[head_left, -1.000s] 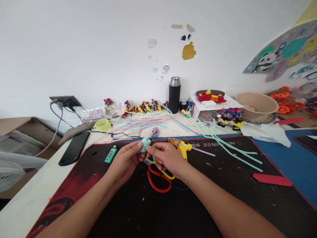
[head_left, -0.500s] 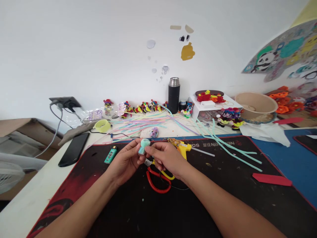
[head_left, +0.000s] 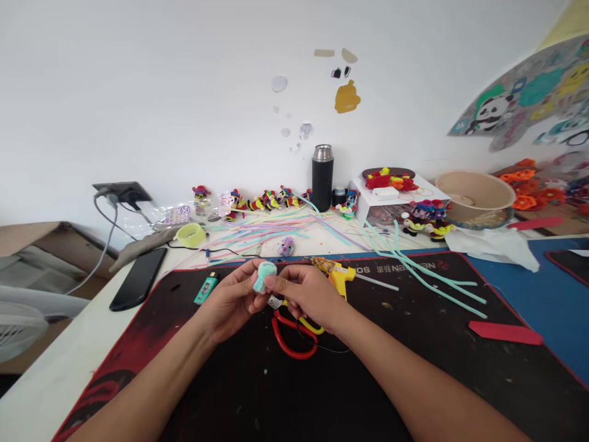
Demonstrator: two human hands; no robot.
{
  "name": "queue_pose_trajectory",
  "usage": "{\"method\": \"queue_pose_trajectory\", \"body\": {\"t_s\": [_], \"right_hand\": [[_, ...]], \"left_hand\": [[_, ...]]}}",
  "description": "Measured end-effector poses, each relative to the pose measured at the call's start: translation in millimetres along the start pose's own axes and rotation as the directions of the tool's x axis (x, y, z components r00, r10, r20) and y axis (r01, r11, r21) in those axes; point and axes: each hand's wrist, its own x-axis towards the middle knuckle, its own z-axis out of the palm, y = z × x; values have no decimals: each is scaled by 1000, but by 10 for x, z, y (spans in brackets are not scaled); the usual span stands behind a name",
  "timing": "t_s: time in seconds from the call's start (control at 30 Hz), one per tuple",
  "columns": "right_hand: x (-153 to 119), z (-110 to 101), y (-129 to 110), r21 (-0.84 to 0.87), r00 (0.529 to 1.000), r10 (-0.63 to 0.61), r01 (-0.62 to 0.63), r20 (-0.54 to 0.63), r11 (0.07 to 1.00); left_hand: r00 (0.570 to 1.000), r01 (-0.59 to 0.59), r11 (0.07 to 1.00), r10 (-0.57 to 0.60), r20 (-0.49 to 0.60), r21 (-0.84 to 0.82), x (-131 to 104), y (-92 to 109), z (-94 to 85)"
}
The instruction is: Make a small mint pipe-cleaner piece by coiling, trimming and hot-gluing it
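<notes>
Between my hands is a small mint-green fuzzy figure, apparently of bent pipe cleaner, with a rounded top and a narrower lower part. My left hand pinches it from the left side. Thumb and fingers of my right hand grip its lower right side. Below the hands, red-handled scissors lie on the dark desk mat, partly covered by my right hand. A yellow glue gun rests just behind that hand. Left of my left hand lies a teal lighter.
Mint pipe cleaners spread across the right of the mat, near a red strip. Behind stand a black thermos, a white box and a beige bowl. A phone lies at left; a purple fuzzy piece sits beyond my hands.
The mint-green figure has shifted slightly left and down and turned a little in my fingers. Both hands keep hold of it.
</notes>
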Motion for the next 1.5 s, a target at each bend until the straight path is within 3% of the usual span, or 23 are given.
{"method": "queue_pose_trajectory", "body": {"t_s": [0.2, 0.6, 0.73, 0.83, 0.93, 1.0, 1.17, 1.37, 1.5], "right_hand": [[14, 7, 31, 45, 1000, -23, 22, 19, 999], [2, 58, 33, 213, 989, -99, 75, 107, 974], [27, 49, 30, 207, 996, -84, 75, 36, 975], [55, 34, 51, 145, 994, -89, 98, -67, 984], [71, 18, 73, 65, 984, -117, 127, -137, 990], [70, 11, 77, 23, 980, -130, 134, -149, 991], [50, 13, 70, -13, 982, -135, 134, -133, 991], [67, 13, 109, -19, 985, -111, 110, -131, 994], [83, 16, 144, -19, 985, -112, 111, -133, 994]], "left_hand": [[996, 23, 1000, -23, 90, 7, -15, -18, -47], [988, 106, 992, -98, 117, -65, -12, -117, 7], [995, 76, 994, -80, 59, 75, 22, -165, 34], [997, -54, 970, 66, -44, 237, 48, -174, 12], [941, -255, 886, 319, -109, 388, 48, -129, -32], [907, -342, 795, 419, -46, 502, 27, -90, -53], [895, -387, 612, 430, 121, 690, -23, -94, -62], [854, -372, 398, 501, 141, 838, 3, -170, -88], [852, -350, 352, 506, 138, 868, 0, -156, -97]]}}
